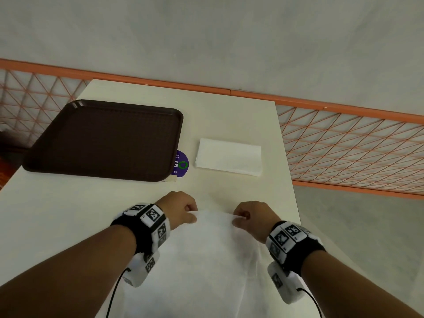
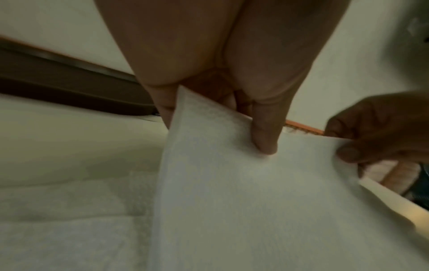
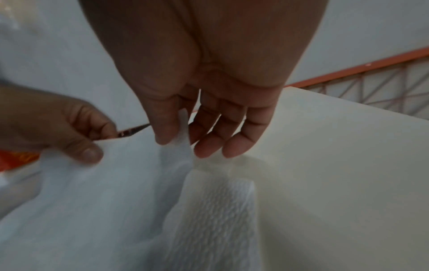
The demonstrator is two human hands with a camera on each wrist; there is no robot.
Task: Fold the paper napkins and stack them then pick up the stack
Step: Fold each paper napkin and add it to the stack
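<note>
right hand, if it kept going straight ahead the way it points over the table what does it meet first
Probably the folded napkin, which lies ahead of the right hand on the table. Height above the table is unclear, so it might pass over.

Both forearms reach forward, the left hand (image 1: pixel 181 211) and right hand (image 1: pixel 250 216) each pinching with thumb against curled fingers.

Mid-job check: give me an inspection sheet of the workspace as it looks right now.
Surface: cream table, bare at left.
Job's things: folded napkin lying flat; open napkin lifted by its far edge.
Clutter: brown tray; purple sticker partly under it.
Hands: left hand and right hand each pinch a far corner of the open napkin.
Cables: black wrist cables hang near the table's front edge.
Surroundings: orange mesh railing, grey floor.
</note>
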